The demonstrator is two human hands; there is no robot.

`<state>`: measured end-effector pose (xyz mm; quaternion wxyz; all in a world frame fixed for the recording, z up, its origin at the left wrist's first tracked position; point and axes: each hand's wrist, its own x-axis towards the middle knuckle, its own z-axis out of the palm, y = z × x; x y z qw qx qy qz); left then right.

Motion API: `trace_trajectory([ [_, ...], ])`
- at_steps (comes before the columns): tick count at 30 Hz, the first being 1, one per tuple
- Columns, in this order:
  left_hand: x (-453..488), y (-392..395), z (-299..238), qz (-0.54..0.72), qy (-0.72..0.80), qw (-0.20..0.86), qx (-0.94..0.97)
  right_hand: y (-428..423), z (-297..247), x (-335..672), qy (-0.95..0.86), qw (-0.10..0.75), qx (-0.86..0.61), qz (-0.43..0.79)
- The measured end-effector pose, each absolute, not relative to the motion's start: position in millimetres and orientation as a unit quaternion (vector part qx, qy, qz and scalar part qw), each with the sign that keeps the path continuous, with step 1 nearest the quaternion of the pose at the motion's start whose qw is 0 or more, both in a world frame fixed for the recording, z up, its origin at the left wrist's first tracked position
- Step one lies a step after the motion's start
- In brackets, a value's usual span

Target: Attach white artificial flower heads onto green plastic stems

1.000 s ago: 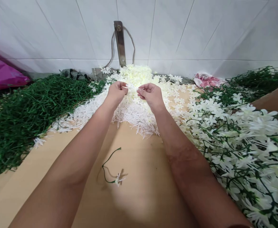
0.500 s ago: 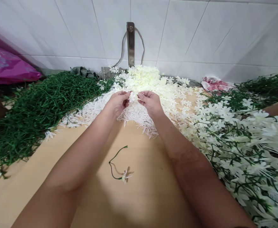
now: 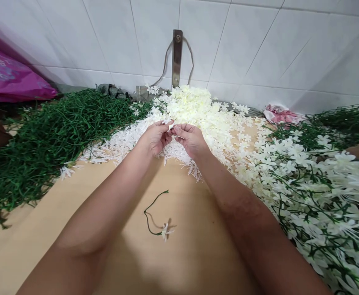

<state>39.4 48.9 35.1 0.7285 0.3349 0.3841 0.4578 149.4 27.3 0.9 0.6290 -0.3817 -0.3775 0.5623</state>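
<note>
My left hand (image 3: pixel 158 138) pinches a small white artificial flower (image 3: pixel 170 126) between thumb and fingers. Close against it, my right hand (image 3: pixel 190 140) has thumb and forefinger closed at the same flower's edge; anything smaller between those fingertips is hidden. Just beyond both hands rises a heap of loose cream-white artificial blossoms (image 3: pixel 194 102). Thin white stamen strands (image 3: pixel 113 144) lie in a pile beneath and left of my hands. Nearer to me on the cardboard surface (image 3: pixel 191 237) rests one green artificial stem (image 3: pixel 147 221) with stamens and a small pale piece at its end.
A large mound of green artificial stems (image 3: pixel 59 135) lies at left. Assembled white flowers on stems (image 3: pixel 314 196) pile up at right. Behind stand a tiled wall (image 3: pixel 247 45) with a metal bracket (image 3: pixel 177 57), a magenta bag (image 3: pixel 13 78) and a pink-and-white cloth (image 3: pixel 282 114).
My right hand has closed the gap to my left, and their fingertips now meet at the white artificial flower. The whole view has shifted slightly; the lone stem lies as before.
</note>
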Motion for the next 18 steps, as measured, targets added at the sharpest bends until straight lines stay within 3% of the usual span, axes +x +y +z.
trace_trajectory([
  [8, 42, 49, 35, 0.456, 0.348, 0.761, 0.303, 28, -3, 138, -0.377, 0.718, -0.371, 0.453],
  [14, 41, 49, 33, 0.426, 0.342, 0.774, 0.318, 25, -1, 132, -0.433, 0.711, -0.423, 0.359],
  [18, 40, 53, 26, 0.462, 0.403, 0.705, 0.356, 25, -5, 133, -0.474, 0.698, -0.448, 0.296],
])
